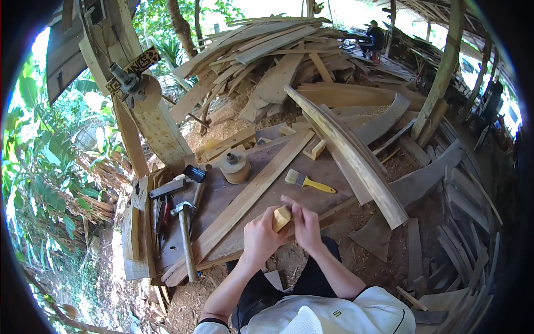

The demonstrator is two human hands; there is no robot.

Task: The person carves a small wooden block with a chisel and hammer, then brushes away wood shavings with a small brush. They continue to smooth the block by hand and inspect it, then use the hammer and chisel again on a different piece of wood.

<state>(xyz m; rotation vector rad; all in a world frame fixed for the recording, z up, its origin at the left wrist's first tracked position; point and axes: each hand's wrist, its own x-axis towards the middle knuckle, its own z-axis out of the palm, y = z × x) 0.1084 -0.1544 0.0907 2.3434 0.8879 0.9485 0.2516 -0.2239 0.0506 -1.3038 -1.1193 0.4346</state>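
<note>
My left hand (262,236) is closed around a small pale block of wood (281,217), whose faceted end shows above the fingers. Close against its right side is my right hand (305,225), with curled fingers; what they grip is partly hidden. Both hands are over the near edge of the workbench (267,192). Just beyond them lies a paintbrush (310,181) with a yellow handle and pale bristles. To the left, a long plank (253,195) runs diagonally across the bench. A hammer (187,236) with a wooden handle rests beside the plank's near end.
A round wooden piece with a metal fitting (234,167) stands on the bench behind the plank. Red-handled pliers (166,212) lie at the left. Long boards (350,158) lean over the bench's right side. Behind is a large lumber pile (267,55); a seated person (374,38) is far back.
</note>
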